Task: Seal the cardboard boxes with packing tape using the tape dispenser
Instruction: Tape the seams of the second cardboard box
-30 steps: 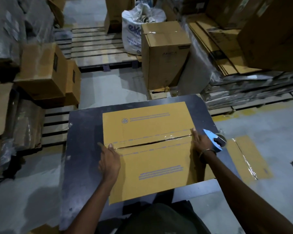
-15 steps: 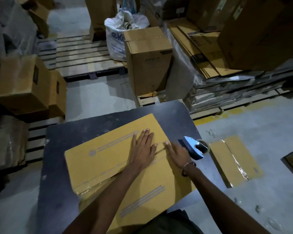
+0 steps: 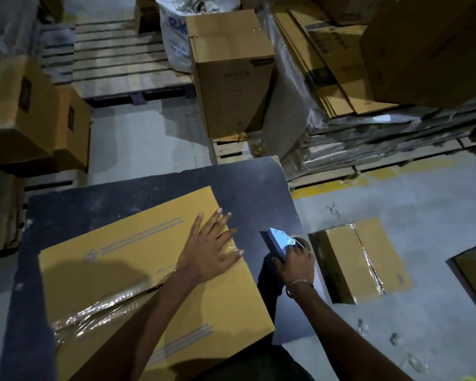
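1. We see a dim warehouse: a dark table (image 3: 99, 210) in front, a wooden pallet (image 3: 116, 61) and a tall carton (image 3: 231, 86) behind.
2. On the table lies the cardboard box (image 3: 138, 273), clear tape glinting along its seam at the left end.
3. The left hand (image 3: 209, 248) presses flat on the box's right end, fingers straight and spread.
4. Just right, off the box's edge, the right hand (image 3: 296, 264) curls its fingers around the blue tape dispenser (image 3: 279, 242).
5. Farther right, a taped box (image 3: 363, 259) sits on the floor.
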A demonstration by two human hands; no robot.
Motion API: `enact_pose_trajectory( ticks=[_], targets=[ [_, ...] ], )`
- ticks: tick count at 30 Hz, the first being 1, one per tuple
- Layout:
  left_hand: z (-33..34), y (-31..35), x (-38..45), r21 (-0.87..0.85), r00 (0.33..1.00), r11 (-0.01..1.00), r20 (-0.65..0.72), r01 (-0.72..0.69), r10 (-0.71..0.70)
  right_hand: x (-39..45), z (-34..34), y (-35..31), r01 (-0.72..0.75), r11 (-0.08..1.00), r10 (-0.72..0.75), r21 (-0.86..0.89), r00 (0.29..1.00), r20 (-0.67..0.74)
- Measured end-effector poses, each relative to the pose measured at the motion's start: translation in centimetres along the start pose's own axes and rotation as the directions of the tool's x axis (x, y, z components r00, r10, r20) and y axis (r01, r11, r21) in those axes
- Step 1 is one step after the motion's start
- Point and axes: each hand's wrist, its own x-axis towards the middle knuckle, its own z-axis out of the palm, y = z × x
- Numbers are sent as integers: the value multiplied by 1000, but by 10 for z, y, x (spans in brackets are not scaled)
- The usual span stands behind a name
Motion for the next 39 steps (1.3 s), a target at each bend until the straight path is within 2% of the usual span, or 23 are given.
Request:
enact_pose_trajectory(
  ticks=[6, 8, 10, 12, 13, 14, 16, 17, 19, 21, 25, 28, 33, 37, 39],
  targets=[
    [-1, 2, 2, -67, 999, 998, -30, 23, -25, 17, -7, 7, 30, 994, -29, 109, 999, -15],
    [-1, 8, 5, -162, 994, 983, -66, 80, -92, 15, -25, 6, 77, 983, -68, 169, 996, -60],
    [-2, 14, 13, -337, 969, 921, -79, 196, -235, 7, -50, 2, 168, 958, -140, 231, 981, -131],
    [-10, 16, 25, -585, 913, 750, -40, 309, -407, -2, -78, -5, 290, 916, -241, 276, 950, -199],
    [-18, 15, 32, -726, 886, 606, 10, 326, -464, -7, -93, -10, 345, 890, -288, 298, 933, -217],
    [-28, 13, 40, -852, 870, 411, 99, 325, -483, -11, -107, -15, 393, 864, -334, 316, 915, -226],
    [-55, 8, 54, -936, 868, 13, 320, 351, -380, -21, -132, -25, 491, 804, -434, 335, 870, -233],
    [-66, 4, 58, -916, 870, -88, 400, 392, -287, -26, -141, -29, 532, 775, -476, 341, 847, -237],
    [-81, -3, 59, -876, 873, -103, 480, 471, -85, -36, -156, -37, 560, 740, -507, 373, 828, -238],
    [-85, -11, 56, -866, 872, -100, 486, 490, 63, -44, -163, -45, 541, 743, -493, 393, 840, -226],
    [-83, -21, 47, -832, 845, -158, 509, 531, 163, -59, -165, -52, 467, 776, -455, 424, 880, -136],
    [-77, -25, 45, -833, 841, -137, 514, 536, 169, -70, -164, -55, 431, 779, -448, 456, 891, -76],
    [-66, -32, 46, -822, 828, -102, 554, 560, 88, -83, -155, -61, 295, 769, -358, 567, 934, -1],
    [-64, -50, 55, -673, 697, -231, 716, 703, 37, -83, -156, -90, 162, 677, -298, 718, 952, 67],
    [-71, -60, 65, -652, 668, -266, 743, 710, -36, -79, -160, -110, 129, 651, -270, 748, 960, 69]
  ],
)
